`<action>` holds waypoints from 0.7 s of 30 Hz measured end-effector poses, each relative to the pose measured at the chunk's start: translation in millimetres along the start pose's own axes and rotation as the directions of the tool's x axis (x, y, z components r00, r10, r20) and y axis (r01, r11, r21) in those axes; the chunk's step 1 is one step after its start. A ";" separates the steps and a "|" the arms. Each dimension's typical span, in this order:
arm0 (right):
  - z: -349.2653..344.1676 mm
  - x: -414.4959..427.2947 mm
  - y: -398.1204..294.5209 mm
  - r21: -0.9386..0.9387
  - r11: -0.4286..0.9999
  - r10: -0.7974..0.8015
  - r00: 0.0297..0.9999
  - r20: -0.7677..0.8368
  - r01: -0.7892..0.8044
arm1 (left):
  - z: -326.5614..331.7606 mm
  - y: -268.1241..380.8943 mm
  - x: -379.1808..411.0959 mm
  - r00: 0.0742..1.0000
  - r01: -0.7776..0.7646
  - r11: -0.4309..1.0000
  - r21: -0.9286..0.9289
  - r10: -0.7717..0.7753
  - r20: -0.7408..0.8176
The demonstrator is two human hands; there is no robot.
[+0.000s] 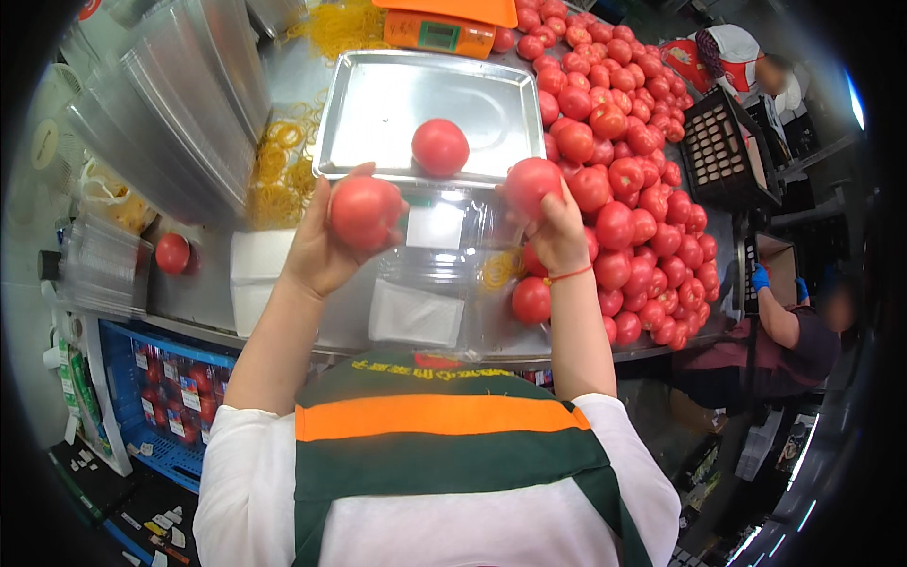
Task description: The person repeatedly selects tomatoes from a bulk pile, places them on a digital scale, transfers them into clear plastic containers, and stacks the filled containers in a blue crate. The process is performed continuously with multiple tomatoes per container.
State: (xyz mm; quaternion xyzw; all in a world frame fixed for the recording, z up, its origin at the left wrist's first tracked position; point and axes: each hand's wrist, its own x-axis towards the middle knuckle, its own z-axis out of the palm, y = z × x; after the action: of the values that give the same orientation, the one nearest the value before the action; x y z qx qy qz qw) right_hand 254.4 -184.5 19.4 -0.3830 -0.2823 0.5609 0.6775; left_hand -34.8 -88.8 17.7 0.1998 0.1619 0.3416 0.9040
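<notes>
A large pinkish-red tomato (365,212) rests in my left hand (319,251), the fingers curled around it. My right hand (560,237) grips another tomato (533,188), slightly blurred, at the edge of the big tomato pile (627,173). Between and beyond the hands, a single tomato (440,147) lies near the front rim of a shallow metal tray (375,106). Below the tray is an open clear plastic clamshell box (489,212) with white pads, one of them a square pad (417,313) close to my apron.
Stacked clear plastic containers (188,99) stand at left beside yellow rubber bands (283,152). An orange scale (439,34) sits behind the tray. White pads (262,273) and a lone tomato (172,253) lie left. A blue crate (159,418) holds packed tomatoes. Two people work at right near black crates (723,152).
</notes>
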 end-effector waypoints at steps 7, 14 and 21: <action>30.1 -70.7 8.2 -0.899 0.416 0.228 0.942 0.247 0.135 | -10.1 -45.7 -39.9 0.984 -0.161 0.274 0.948 -0.035 0.177; 40.6 -38.4 28.3 -0.904 0.080 -0.011 0.907 0.421 0.421 | -35.3 -90.5 -35.2 0.799 -0.560 -0.625 0.543 -0.236 0.552; 69.6 95.9 32.6 -0.953 -0.076 -0.278 0.912 0.302 0.293 | -30.3 -92.8 -31.7 0.839 -0.537 -0.565 0.627 -0.277 0.469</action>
State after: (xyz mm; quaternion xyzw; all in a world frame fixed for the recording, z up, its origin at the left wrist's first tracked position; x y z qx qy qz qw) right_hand 200.4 -74.3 25.8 -0.6742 -0.6702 0.0428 0.3075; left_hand -19.1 -166.6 -47.4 0.9728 0.1188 0.0961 0.1739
